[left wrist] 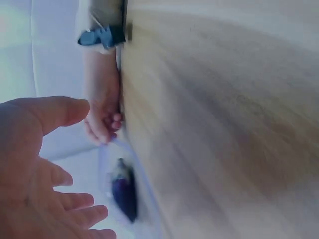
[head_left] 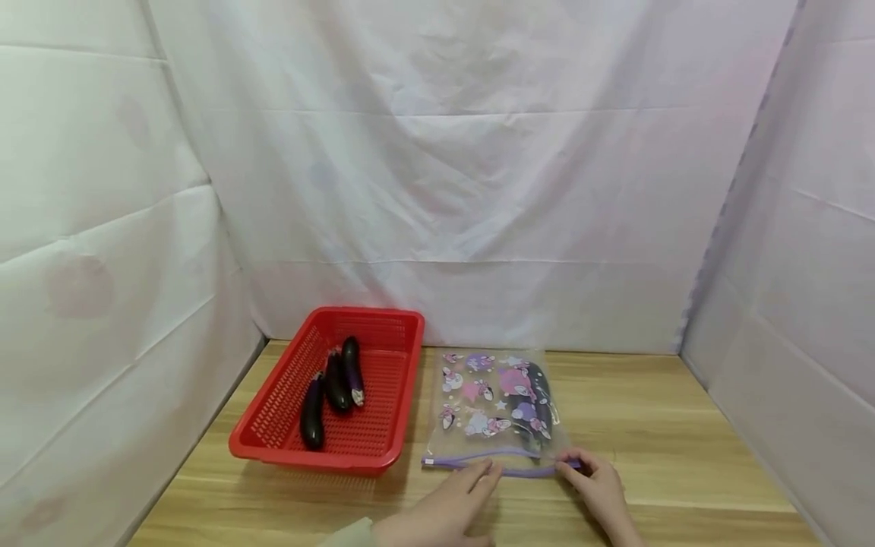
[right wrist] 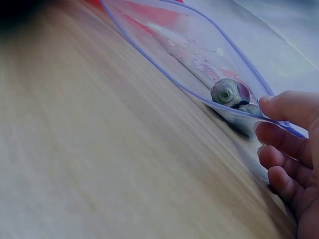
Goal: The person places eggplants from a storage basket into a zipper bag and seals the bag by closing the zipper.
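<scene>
A clear zip bag (head_left: pixel 472 448) printed with pink and purple cartoon figures lies on the table, its purple zip edge toward me and parted. Inside, along its right side, are dark eggplants (head_left: pixel 543 395); two stem ends (right wrist: pixel 227 93) show through the mouth in the right wrist view. My right hand (head_left: pixel 596 486) pinches the right corner of the zip edge between thumb and forefinger. Near the middle of that edge is my left hand (head_left: pixel 444 505), fingers extended; the left wrist view shows its fingers (left wrist: pixel 75 200) spread and holding nothing. A white slider (head_left: pixel 428 461) sits at the zip's left end.
Left of the bag stands a red plastic basket (head_left: pixel 403 410) with three eggplants (head_left: pixel 312 414) in it. The wooden table (head_left: pixel 656 433) is bordered by white cloth (head_left: pixel 478 190) at the back and both sides.
</scene>
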`<state>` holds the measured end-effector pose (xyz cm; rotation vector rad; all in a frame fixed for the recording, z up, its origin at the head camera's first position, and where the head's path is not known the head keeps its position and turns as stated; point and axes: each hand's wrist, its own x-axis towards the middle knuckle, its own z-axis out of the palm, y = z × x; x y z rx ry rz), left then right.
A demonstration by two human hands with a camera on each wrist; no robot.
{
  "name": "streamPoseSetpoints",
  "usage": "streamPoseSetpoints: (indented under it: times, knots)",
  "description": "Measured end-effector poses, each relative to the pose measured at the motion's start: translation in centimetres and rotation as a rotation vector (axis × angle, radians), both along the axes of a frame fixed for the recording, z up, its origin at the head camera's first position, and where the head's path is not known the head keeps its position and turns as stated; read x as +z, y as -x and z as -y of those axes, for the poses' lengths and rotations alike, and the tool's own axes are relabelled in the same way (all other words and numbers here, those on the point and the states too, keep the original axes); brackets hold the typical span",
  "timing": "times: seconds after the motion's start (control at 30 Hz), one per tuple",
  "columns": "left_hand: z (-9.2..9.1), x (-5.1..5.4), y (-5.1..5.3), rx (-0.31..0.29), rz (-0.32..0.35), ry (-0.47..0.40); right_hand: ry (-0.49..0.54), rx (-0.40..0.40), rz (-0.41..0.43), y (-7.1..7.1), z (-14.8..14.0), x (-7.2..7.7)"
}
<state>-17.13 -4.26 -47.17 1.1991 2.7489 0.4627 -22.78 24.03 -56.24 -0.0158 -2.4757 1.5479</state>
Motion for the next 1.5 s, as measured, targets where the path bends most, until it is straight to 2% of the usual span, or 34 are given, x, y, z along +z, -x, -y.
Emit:
streamPoseSetpoints:
  times: [0.03,0.17,0.3,0.4,0.57,0.7,0.83,0.93,1.03,1.1,1.23,1.37,1.5]
  knots:
    - [0.4,0.6,-0.3,-0.003,-0.002,-0.018,-0.007,-0.003,0.005,0.3,-0.3,-0.6]
    - [1.9,3.5,-1.1,0.026,-0.006,-0.072,-0.023,-0.011,0.014,0.3,-0.5,-0.4]
    - [3.3,6.2,-0.9,0.11,-0.113,-0.074,-0.006,-0.003,0.007,0.4,-0.5,-0.6]
    - [4.6,7.6,0.1,0.194,-0.174,-0.076,0.019,0.003,0.003,0.4,-0.4,-0.8]
    - [6.8,8.9,3.2,0.322,-0.161,-0.124,0.045,0.009,0.011,0.4,-0.3,-1.1]
    - [8.6,9.1,6.2,0.471,-0.12,-0.157,0.044,0.01,0.023,0.3,-0.2,-0.9]
    - [10.6,8.6,9.3,0.622,-0.067,-0.162,0.046,0.007,0.041,0.2,-0.2,-0.7]
    - [12.1,8.3,11.3,0.699,-0.03,-0.149,0.036,0.007,0.032,0.2,-0.1,-0.6]
    - [13.3,8.1,13.0,0.744,0.005,-0.142,0.017,0.003,0.007,0.3,-0.1,-0.6]
    - [13.9,7.9,13.9,0.764,0.004,-0.13,0.014,0.002,-0.009,0.4,-0.2,-0.6]
    - [14.7,7.6,15.3,0.8,0.044,-0.117,0.025,0.004,-0.024,0.5,-0.1,-0.8]
    - [15.4,6.8,16.2,0.825,0.1,-0.119,0.027,-0.003,-0.022,0.4,-0.1,-0.8]
    - [16.1,5.6,16.9,0.86,0.131,-0.123,0.038,-0.007,-0.015,0.4,0.0,-0.8]
